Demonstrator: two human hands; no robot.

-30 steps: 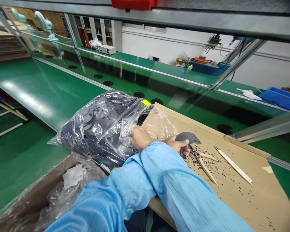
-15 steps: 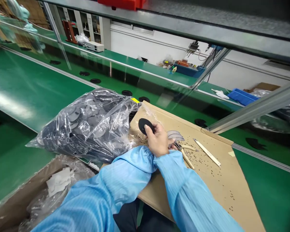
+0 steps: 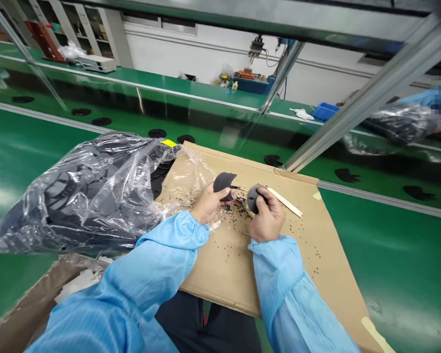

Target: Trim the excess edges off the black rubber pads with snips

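Note:
My left hand (image 3: 209, 202) pinches a curved dark grey sheet piece (image 3: 223, 181) between thumb and fingers, tilted up over the cardboard. To its right, my right hand (image 3: 267, 219) is closed on a thin round dark disc (image 3: 255, 198), its thumb pressing the face. The two pieces are apart. Between the hands lie pliers (image 3: 244, 203), mostly hidden by the right hand and disc. A long cream-coloured strip-like tool (image 3: 287, 203) rests just beyond my right hand. Small black scraps (image 3: 238, 226) are scattered over the cardboard sheet (image 3: 220, 272) below.
A large clear plastic bag (image 3: 84, 191) full of dark flat pieces lies on the left. A lined carton (image 3: 25, 304) stands at lower left. Metal posts (image 3: 327, 122) and a clear panel border the green bench behind. Another person's blue sleeve (image 3: 419, 97) shows at far right.
My right hand has moved right with the disc, uncrossing from my left hand. My left hand now shows on the left with the curved piece. The view has turned right.

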